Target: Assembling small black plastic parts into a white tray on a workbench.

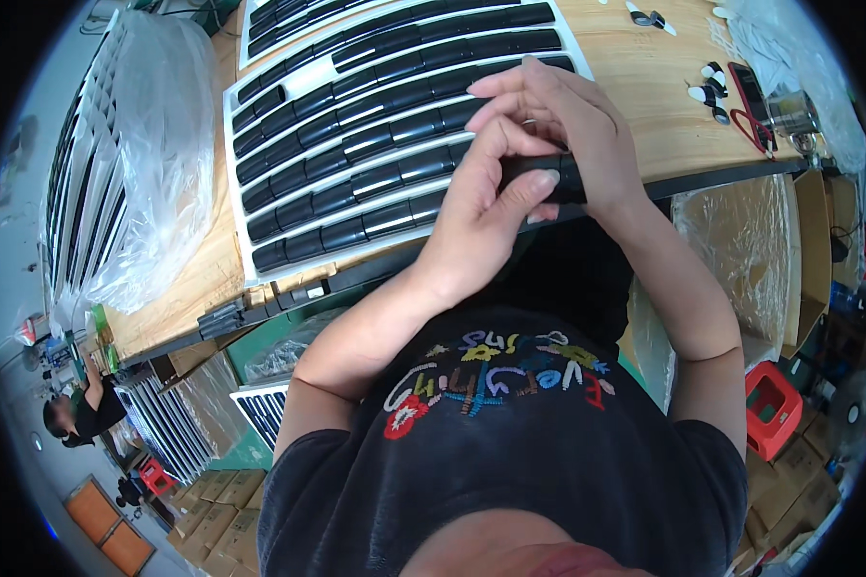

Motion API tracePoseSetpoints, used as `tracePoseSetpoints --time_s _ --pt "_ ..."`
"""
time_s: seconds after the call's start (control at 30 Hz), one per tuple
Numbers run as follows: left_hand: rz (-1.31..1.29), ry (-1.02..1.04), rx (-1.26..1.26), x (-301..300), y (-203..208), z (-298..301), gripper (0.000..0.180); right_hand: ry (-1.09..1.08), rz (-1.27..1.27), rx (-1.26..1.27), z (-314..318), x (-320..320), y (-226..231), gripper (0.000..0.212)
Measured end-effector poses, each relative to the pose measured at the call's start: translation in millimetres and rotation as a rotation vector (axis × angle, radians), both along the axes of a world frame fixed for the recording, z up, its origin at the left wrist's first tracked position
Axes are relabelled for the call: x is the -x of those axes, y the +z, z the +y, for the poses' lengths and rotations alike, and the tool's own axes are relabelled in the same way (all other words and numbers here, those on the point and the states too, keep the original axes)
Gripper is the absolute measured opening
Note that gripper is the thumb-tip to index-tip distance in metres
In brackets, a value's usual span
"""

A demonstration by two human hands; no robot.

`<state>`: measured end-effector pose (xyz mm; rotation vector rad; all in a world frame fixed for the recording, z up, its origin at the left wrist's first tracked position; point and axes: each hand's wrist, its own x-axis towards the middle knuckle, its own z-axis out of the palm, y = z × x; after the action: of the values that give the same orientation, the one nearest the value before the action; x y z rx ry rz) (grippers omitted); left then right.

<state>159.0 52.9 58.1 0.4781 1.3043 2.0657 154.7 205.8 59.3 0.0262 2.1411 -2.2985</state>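
Observation:
My left hand (486,192) is closed round a glossy black tube (570,179), thumb along its near side, just over the table's front edge. Above it arches my right hand (587,120), its fingers stretched out to the left past the left knuckles. The right palm's lower edge lies against or close to the tube's end; its thumb is hidden. Beside both hands, on the left, a white tray (248,252) bears several rows of similar black cylindrical pieces. Bare white shows in one gap in a far row, with a loose-looking piece (270,100) near it.
Clear plastic film (168,115) covers stacked trays at the left. A phone (749,93), a red cord (752,133), a metal cup (794,113) and small black-and-white parts (710,94) lie at the right. Below are a red stool (773,411) and cartons (223,495). Another person (91,413) is far left.

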Motion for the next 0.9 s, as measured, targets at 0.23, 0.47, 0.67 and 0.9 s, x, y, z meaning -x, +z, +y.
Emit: tracePoseSetpoints --time_s 0.23,0.47,0.67,0.9 --pt "-0.073 0.141 0.081 -7.4 -24.1 -7.0 0.012 -0.083 -0.027 -0.097 -20.5 8.2 -24.4 0.053" --pt "-0.055 0.252 0.062 57.8 -34.8 -6.2 0.016 -0.264 0.147 -0.381 -25.9 15.5 -13.1 0.022" --pt "1.063 0.414 0.822 150.4 -44.1 -84.0 0.015 -0.480 0.209 -0.510 52.4 64.5 -33.2 0.029" --pt "1.393 0.303 1.547 229.1 -51.7 -190.5 0.032 -0.672 0.046 -0.623 142.8 122.5 -71.6 0.028"
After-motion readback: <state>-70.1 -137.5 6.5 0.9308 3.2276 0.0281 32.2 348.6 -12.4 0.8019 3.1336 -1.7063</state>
